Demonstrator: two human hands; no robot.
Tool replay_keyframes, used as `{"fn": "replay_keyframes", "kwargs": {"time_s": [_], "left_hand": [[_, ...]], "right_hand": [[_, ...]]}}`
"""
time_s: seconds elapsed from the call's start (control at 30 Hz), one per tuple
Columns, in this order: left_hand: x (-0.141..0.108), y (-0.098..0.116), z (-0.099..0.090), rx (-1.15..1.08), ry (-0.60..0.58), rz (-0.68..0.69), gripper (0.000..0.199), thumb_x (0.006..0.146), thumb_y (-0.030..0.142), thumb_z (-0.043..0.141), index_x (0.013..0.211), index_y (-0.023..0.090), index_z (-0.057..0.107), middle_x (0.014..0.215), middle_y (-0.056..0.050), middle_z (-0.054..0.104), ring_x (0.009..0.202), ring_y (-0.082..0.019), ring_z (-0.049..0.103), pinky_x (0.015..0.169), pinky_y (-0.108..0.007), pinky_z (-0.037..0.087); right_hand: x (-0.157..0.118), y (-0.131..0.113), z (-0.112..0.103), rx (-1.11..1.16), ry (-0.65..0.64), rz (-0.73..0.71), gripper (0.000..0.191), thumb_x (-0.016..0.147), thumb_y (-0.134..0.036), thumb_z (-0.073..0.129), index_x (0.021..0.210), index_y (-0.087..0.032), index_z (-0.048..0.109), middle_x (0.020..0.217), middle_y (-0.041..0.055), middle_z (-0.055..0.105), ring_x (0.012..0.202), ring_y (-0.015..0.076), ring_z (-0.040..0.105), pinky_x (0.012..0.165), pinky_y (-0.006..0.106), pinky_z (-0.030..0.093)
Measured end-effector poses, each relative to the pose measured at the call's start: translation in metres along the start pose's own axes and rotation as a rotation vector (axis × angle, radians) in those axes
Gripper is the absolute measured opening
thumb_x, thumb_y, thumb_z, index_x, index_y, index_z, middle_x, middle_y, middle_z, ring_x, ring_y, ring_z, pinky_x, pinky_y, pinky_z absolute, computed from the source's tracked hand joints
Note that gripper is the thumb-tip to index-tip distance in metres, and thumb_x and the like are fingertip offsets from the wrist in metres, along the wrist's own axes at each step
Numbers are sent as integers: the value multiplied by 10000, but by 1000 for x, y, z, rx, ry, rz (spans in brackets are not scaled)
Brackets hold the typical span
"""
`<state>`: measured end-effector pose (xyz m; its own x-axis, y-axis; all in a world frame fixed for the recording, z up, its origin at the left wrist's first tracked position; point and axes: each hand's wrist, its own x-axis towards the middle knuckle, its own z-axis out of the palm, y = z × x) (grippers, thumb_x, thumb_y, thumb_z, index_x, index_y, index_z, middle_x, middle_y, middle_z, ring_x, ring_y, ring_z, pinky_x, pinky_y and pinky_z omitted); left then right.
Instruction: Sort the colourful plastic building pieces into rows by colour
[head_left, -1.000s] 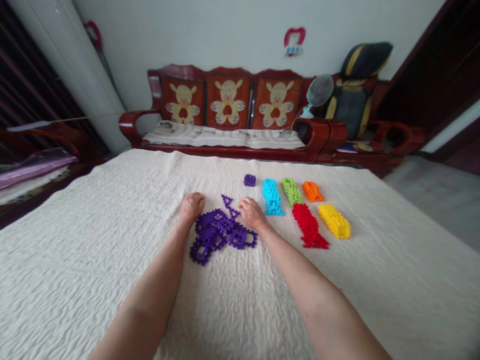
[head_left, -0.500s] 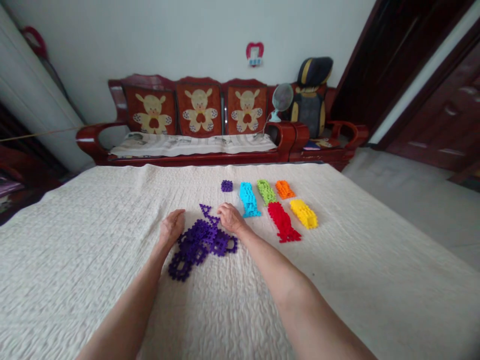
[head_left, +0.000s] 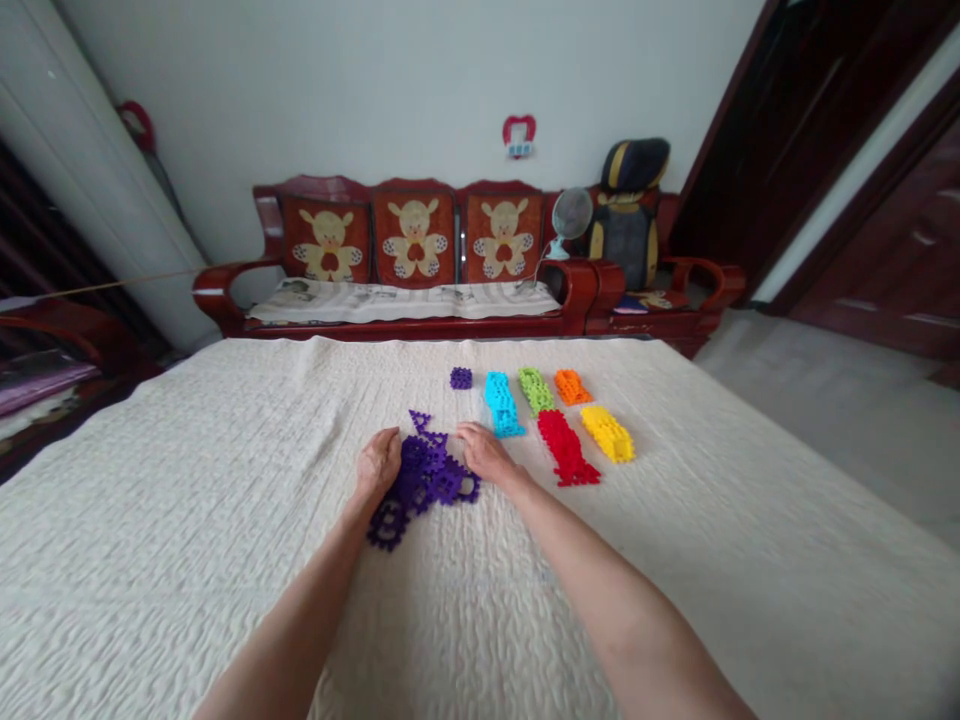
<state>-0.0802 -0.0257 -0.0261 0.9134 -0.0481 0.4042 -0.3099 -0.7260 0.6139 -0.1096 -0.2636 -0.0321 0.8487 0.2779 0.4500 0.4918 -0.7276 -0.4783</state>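
A heap of flat purple interlocking toy pieces with notched edges lies on the pale quilted cover. My left hand presses against the heap's left side, its fingers curved and partly hidden. At the upper right of the heap is my right hand, with its fingers reaching left beside the pieces; no piece shows in its grasp. A few purple triangular pieces stick out at the far end, between the hands. A small purple stack stands apart beyond them.
To the right lie groups of blue pieces, green pieces, orange pieces, red pieces and yellow pieces. Behind the quilted surface stands a wooden sofa with bear cushions and a small fan.
My left hand has moved right against the heap, and the heap's left part has shifted right and bunched up. My right hand has moved slightly right. The camera view has tilted slightly.
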Motion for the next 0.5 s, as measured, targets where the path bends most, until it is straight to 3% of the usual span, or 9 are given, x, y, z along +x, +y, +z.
{"fn": "replay_keyframes", "kwargs": {"time_s": [0.13, 0.3, 0.5], "left_hand": [[14, 1, 13, -5, -18, -23, 365, 886, 306, 416, 1055, 165, 706, 1094, -105, 736, 1056, -231, 678, 972, -368, 526], [30, 3, 23, 5, -35, -24, 370, 881, 331, 418, 1061, 190, 709, 1103, -81, 738, 1075, -232, 671, 985, -367, 514], [49, 3, 14, -13, -121, -9, 402, 886, 355, 417, 1089, 177, 716, 1107, -80, 740, 1057, -221, 676, 963, -333, 517]], "right_hand": [[-13, 1, 2, 67, 80, 27, 398, 746, 13, 420, 1036, -155, 635, 1112, 105, 669, 1102, 182, 586, 1023, 348, 449], [-13, -6, 2, 74, 32, -10, 496, 728, 19, 420, 1150, -166, 603, 1211, 107, 640, 1173, 185, 565, 1049, 349, 443], [-13, -10, 0, 90, 21, -32, 489, 734, 21, 407, 1156, -140, 594, 1222, 125, 623, 1184, 179, 557, 1074, 321, 419]]}}
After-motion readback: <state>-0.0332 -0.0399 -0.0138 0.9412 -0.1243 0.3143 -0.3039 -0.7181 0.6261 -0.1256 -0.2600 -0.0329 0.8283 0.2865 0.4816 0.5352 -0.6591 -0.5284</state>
